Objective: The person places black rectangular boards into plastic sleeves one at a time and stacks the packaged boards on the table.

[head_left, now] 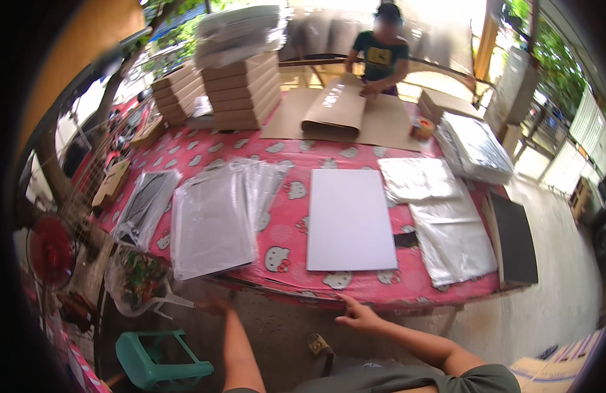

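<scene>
My right hand (358,316) hovers by the front edge of the table, its fingers loosely stretched and nothing in them. Just beyond it lies a stiff white sheet or panel (350,219), flat on the pink tablecloth. My left hand (214,305) is low in front of the table edge, smeared by motion, so its fingers do not show clearly. Nearest to it is a stack of flat items in clear plastic sleeves (213,226), fanned out toward the right. Folded clear plastic bags (453,229) lie to the right of the white panel.
A dark flat panel (512,239) stands at the right end. Plastic-wrapped packs (473,147) and stacked cardboard boxes (244,92) sit farther back. Across the table a person (381,59) handles brown cardboard (335,108). A green stool (162,360) is on the floor at left.
</scene>
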### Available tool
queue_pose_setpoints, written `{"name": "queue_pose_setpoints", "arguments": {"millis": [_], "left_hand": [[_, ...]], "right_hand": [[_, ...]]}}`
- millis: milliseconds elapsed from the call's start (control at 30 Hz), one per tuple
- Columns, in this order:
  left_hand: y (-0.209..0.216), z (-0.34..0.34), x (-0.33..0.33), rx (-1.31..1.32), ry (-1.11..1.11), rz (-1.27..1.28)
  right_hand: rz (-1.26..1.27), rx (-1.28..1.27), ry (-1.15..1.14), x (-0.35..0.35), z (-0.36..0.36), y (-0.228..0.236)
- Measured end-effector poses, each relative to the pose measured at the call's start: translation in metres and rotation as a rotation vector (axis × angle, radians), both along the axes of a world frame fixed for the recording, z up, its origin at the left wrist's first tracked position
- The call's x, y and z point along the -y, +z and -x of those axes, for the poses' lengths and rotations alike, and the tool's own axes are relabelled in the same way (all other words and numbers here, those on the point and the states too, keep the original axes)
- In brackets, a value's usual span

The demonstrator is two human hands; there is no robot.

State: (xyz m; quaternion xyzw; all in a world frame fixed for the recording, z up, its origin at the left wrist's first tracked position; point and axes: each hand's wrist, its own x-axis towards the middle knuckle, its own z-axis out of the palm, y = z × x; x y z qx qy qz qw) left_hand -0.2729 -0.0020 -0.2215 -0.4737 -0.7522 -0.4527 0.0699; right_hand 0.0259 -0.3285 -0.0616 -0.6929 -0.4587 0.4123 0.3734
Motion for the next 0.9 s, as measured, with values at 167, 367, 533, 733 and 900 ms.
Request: {"name": "queue_pose_setpoints", "arguments": {"millis": [167,367,533,733,900], "left_hand": [[-0.095,-0.09,0.201,0.023,-0.486,1.177],[-0.095,-0.243,0.494,-0.869,-1.622,1.544],[-0.073,-0.382,0.585,-0.479,-2.124,1.36],[-0.043,-0.498,0.691,-0.558,-2.039,1.249],[-0.104,-0.536,0.76,-0.906,-2.333,0.905]], "right_hand": [[-0.141,-0.294,-0.495,0.19,-0.057,-0.027],[0.161,-0.081,-0.914,0.45,-0.065,-0.043],[0.087,-0.309,-1.247,0.597,-0.055,-0.034],[-0.037,-0.194,-1.483,0.684,-0.06,-0.057],[0.005,-0.341,-1.437,0.739,-0.111,-0.064]]}}
